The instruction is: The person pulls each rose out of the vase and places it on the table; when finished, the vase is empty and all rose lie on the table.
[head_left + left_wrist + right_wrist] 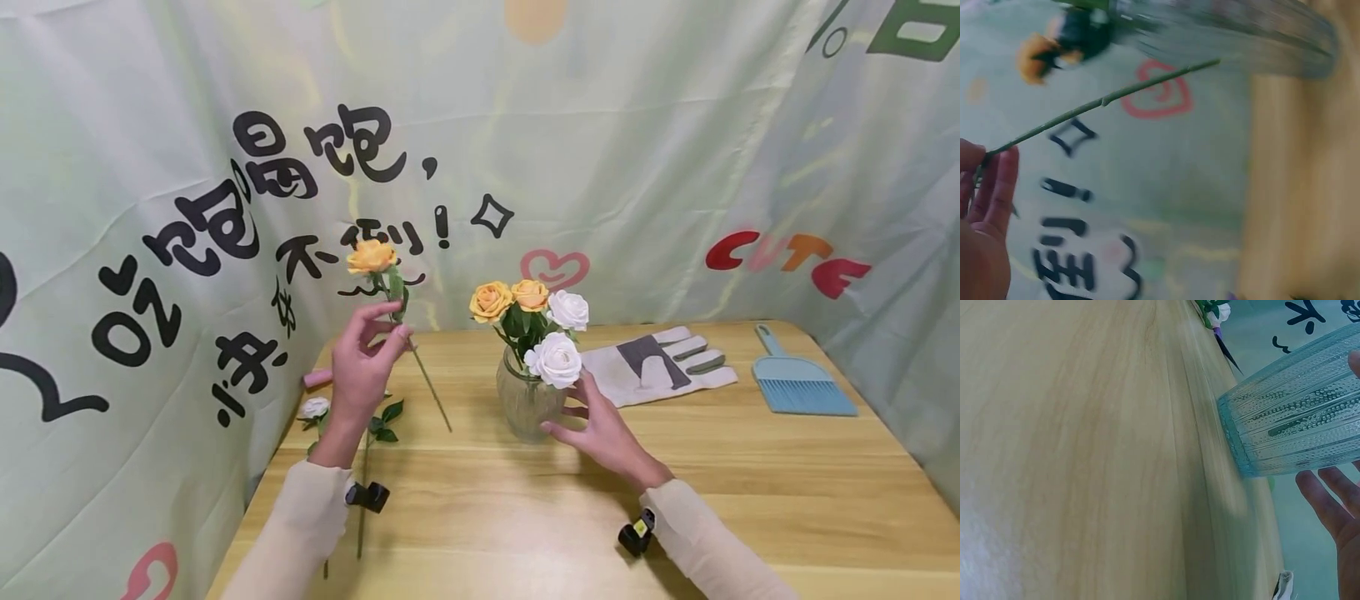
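My left hand (pixel 360 358) pinches the stem of a yellow-orange rose (pixel 371 256) between thumb and fingers. The bloom is up, and the bare green stem (pixel 1104 103) slants down toward the right, left of the vase. A ribbed clear glass vase (pixel 525 412) stands upright on the table, holding two yellow-orange roses (pixel 491 301) and two white roses (pixel 555 360). Around the vase's right side, my right hand (pixel 603 425) grips it, thumb in front and fingers partly hidden behind. In the right wrist view, fingertips (pixel 1307 481) lie right at the glass wall (pixel 1291 412).
On the wooden table (pixel 465 508), a white rose (pixel 313 407) and long stems with green leaves (pixel 386 421) lie at the left, near a pink object (pixel 317 378). Behind the vase is a grey-and-white work glove (pixel 660 364); farther right lies a blue dustpan with brush (pixel 802 383). Printed cloth hangs behind.
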Tool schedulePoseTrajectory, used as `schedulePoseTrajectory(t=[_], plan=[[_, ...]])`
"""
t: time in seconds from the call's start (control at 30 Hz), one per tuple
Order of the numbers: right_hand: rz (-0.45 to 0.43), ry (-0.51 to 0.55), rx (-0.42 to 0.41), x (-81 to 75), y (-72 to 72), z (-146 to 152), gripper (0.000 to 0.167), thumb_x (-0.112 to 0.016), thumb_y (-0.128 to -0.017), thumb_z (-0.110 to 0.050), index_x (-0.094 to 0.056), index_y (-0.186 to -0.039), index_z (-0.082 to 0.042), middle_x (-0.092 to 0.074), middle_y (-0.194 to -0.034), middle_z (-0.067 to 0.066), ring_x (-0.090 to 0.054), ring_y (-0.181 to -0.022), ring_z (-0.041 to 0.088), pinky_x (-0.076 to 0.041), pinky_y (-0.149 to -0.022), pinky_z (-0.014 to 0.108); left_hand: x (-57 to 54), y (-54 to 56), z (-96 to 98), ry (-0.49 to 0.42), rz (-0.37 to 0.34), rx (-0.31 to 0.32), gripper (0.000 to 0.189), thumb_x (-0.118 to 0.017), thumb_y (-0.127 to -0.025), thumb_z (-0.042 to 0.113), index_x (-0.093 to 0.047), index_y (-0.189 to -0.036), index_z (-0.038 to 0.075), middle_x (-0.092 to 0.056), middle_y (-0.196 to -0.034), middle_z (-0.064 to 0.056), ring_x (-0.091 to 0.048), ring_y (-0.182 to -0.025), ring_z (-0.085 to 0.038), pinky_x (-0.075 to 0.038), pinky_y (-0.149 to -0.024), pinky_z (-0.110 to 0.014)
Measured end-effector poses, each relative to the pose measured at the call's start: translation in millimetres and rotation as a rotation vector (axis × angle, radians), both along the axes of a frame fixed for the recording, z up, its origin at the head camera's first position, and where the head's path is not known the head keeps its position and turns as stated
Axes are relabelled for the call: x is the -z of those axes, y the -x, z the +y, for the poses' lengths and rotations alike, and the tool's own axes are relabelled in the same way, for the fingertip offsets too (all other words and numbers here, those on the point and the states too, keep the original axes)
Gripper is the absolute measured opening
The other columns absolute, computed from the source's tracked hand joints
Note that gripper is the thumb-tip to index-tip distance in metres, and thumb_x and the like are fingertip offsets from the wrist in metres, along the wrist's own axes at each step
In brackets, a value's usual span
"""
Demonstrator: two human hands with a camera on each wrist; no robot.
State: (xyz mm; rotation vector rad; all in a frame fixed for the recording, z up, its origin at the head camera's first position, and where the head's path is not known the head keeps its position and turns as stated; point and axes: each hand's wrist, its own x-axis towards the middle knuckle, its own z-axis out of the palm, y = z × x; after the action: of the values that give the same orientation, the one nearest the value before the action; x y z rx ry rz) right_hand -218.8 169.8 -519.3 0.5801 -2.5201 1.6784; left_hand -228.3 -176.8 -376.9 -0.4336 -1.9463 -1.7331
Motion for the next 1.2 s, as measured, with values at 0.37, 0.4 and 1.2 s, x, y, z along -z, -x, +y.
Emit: schedulePoseTrajectory(t=[0.37,0.4,1.2], plan=[[0.001,-0.007,0.005,-0.4,0.9,0.3,0.111,-0.09,-0.093,-0.024,-0.015,-0.174,-0.013,-0.049,-0.162,0.029,-0.058,-0.142,0.05,-0.061,-0.108,0.055,83.2,-5.5,-24.7,0.356,-0.521,0.07,0.032,-0.075,-0.103,0.01,-0.072,-0.135,0.012,-0.076,-0.124,-0.021,-0.077,-0.083,-0.024,-0.069,-0.076,-0.041],[0.001,-0.007,0.005,-0.6,1.0,0.3,0.111,-0.09,-0.093,-0.024,-0.015,-0.174,-0.013,-0.049,-0.163,0.029,-0.058,-0.142,0.05,-0.061,-0.108,0.055,89.2,-6.6,-24.7,0.372,-0.55,0.074,0.033,-0.075,-0.103,0.01,-0.072,-0.136,0.012,-0.075,-0.127,-0.021,-0.078,-0.084,-0.026,-0.069,-0.078,-0.043],[-0.008,-0.011,0.015,2.1,0.6,-0.8,0.108,-0.091,-0.092,-0.023,-0.02,-0.172,-0.013,-0.049,-0.162,0.029,-0.058,-0.142,0.05,-0.06,-0.109,0.056,149.0,-9.9,-23.8,0.501,-0.651,0.032,0.036,-0.077,-0.1,0.004,-0.074,-0.136,0.009,-0.058,-0.15,-0.02,-0.07,-0.068,-0.015,-0.062,-0.057,-0.027]])
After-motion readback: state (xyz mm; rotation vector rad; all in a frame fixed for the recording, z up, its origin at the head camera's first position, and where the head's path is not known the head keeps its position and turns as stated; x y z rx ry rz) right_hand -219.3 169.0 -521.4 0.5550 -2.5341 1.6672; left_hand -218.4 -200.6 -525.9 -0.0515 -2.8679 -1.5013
